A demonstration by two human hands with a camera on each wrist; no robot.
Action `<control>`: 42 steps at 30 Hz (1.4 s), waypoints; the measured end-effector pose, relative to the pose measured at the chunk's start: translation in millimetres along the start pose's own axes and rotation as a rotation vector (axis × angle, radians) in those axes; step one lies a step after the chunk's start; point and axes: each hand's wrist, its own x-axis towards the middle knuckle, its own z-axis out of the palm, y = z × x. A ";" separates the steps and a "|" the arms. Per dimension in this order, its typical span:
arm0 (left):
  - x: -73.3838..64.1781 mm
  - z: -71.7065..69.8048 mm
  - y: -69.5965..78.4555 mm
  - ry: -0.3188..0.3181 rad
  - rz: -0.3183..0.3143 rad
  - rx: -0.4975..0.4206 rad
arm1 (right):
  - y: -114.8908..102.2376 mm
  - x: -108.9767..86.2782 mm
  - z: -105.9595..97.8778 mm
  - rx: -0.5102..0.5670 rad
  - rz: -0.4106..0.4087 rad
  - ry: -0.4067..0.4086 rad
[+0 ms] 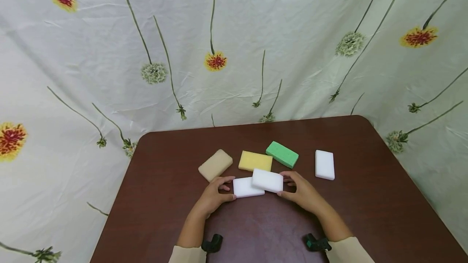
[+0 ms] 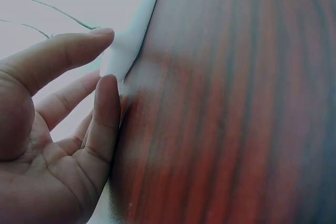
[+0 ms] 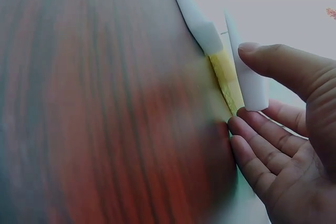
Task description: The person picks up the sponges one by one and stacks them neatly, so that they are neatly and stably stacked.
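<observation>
Two white sponges lie partly overlapped between the hands in the head view. My left hand [image 1: 212, 196] holds the left end of the lower white sponge [image 1: 244, 188], thumb at its near corner and fingers at the far one. With thumb and fingers, my right hand [image 1: 303, 192] pinches the right end of the upper white sponge [image 1: 267, 180]. In the right wrist view this upper white sponge [image 3: 254, 90] is raised off the table. Its left end covers part of the lower sponge; whether they touch I cannot tell.
Behind the hands lie a beige sponge [image 1: 215, 165], a yellow sponge [image 1: 255, 160] and a green sponge [image 1: 282, 154]. Another white sponge [image 1: 324, 164] stands apart at the right. The brown table [image 1: 153, 198] meets a flowered cloth [image 1: 237, 92] at its back edge.
</observation>
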 end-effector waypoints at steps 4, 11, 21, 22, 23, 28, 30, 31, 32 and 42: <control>0.3 -0.5 0.5 -0.004 0.001 -0.005 | -1.1 2.2 3.3 -0.008 -0.016 -0.010; 0.8 -0.8 0.7 -0.004 0.000 -0.006 | -4.6 5.8 10.8 -0.028 -0.066 -0.011; -0.6 -1.2 1.6 0.009 -0.001 0.008 | -13.6 10.0 19.8 -0.071 -0.108 -0.013; -0.7 -1.1 1.7 0.012 -0.001 0.008 | -14.0 10.3 20.6 -0.071 -0.110 -0.015; -1.0 -1.0 2.0 0.015 0.000 0.007 | -14.4 10.5 21.4 -0.069 -0.109 -0.018; -2.3 0.0 3.9 0.023 0.007 -0.020 | -16.5 11.3 24.2 -0.065 -0.107 -0.019; -2.8 0.4 4.2 0.020 0.011 -0.024 | -17.0 11.5 24.6 -0.061 -0.107 -0.014; -2.8 0.6 4.3 0.020 0.010 -0.024 | -17.2 11.6 24.7 -0.062 -0.109 -0.011; -2.9 0.8 4.3 0.019 0.010 -0.020 | -17.5 11.7 24.6 -0.061 -0.111 -0.008; -2.3 4.9 4.5 0.007 0.025 0.035 | -20.4 12.9 24.0 -0.043 -0.121 0.021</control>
